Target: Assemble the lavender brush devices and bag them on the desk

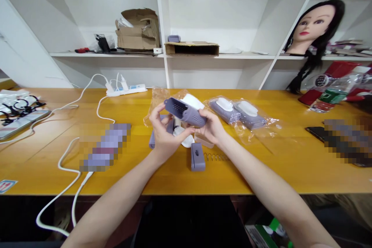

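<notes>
The left hand (164, 133) and right hand (212, 126) grip an unbagged lilac perforated casing (186, 112).
On the wooden table (270, 174), two matching units (224, 110) sit in clear plastic bags; a lilac part (198, 157) and coil spring (215, 157) lie loose below the hands.

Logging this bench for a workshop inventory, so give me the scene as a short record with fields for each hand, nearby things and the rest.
Left hand: holds a perforated purple casing
Right hand: holds the casing's other end
Things: two bagged purple units, a spring, a purple piece
Rest: a table, a power strip, a cardboard box, a mannequin head
</notes>
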`<state>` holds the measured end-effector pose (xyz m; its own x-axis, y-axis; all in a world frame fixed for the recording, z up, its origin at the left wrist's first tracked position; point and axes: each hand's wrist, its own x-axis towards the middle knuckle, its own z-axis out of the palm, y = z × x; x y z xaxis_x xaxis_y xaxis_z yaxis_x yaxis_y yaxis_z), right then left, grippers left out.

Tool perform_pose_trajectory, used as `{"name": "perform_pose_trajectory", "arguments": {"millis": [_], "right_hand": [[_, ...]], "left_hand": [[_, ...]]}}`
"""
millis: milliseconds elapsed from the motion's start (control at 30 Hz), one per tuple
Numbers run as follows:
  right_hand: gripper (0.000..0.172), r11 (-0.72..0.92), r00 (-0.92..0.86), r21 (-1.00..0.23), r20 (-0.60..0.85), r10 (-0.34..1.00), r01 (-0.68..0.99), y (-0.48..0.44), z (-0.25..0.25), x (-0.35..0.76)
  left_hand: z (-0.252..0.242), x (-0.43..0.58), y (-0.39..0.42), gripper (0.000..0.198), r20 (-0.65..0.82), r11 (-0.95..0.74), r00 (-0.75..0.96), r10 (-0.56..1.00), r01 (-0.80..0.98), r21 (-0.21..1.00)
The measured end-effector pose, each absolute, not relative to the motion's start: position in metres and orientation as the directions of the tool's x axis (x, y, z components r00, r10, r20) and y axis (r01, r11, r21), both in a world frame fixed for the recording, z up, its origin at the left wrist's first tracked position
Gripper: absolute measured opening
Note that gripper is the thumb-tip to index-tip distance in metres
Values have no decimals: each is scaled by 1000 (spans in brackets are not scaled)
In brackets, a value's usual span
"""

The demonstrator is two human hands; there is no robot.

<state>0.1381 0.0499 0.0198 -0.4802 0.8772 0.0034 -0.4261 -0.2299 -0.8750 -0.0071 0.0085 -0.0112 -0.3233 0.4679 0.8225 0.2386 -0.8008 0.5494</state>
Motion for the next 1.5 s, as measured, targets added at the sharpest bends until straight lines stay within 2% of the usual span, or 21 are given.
{"name": "perform_pose_trajectory", "arguments": {"millis": [133, 233, 300, 400, 467, 567, 667, 900, 1033, 1133, 1233, 1500], "right_hand": [[25, -207, -442, -839, 44, 896, -504, 59, 20, 146], [32, -135, -443, -869, 105, 890, -477, 61, 23, 151], [37, -60, -444, -895, 160, 882, -442, 62, 23, 152], [52, 91, -429, -930, 250, 868, -357, 62, 22, 153], [63, 203, -425, -940, 307, 851, -273, 63, 21, 154], [72, 352, -442, -927, 371, 817, -128, 66, 21, 156], [75, 452, -473, -892, 406, 782, -16, 68, 24, 161], [78, 620, -555, -756, 431, 712, 208, 60, 41, 170], [85, 715, -652, -659, 440, 617, 233, 53, 49, 172], [92, 751, -705, -612, 416, 574, 249, 50, 53, 174], [87, 762, -708, -601, 428, 561, 241, 49, 56, 177], [81, 771, -714, -609, 454, 533, 188, 51, 54, 177]], "left_hand": [[-16, -11, 8, 82, 888, -871, -212, 408, 201, 448], [-12, -11, 3, 72, 837, -859, -217, 502, -11, 512], [-5, -8, -1, 63, 709, -738, -203, 675, -200, 645], [5, -3, -4, 53, 386, -402, -126, 914, -410, 819], [10, -1, -3, 55, 211, -240, -115, 971, -481, 843], [13, -1, 2, 61, 116, -177, -146, 983, -545, 819], [11, -3, 7, 60, 116, -177, -142, 983, -569, 803], [5, -8, 9, 52, 221, -212, -52, 974, -552, 806], [6, -13, 6, 54, 194, -165, 3, 981, -517, 840], [4, -16, 3, 54, 237, -182, 50, 970, -496, 849], [2, -14, 3, 53, 276, -214, 54, 960, -498, 840], [1, -9, 3, 48, 259, -217, 11, 966, -512, 831]]}}
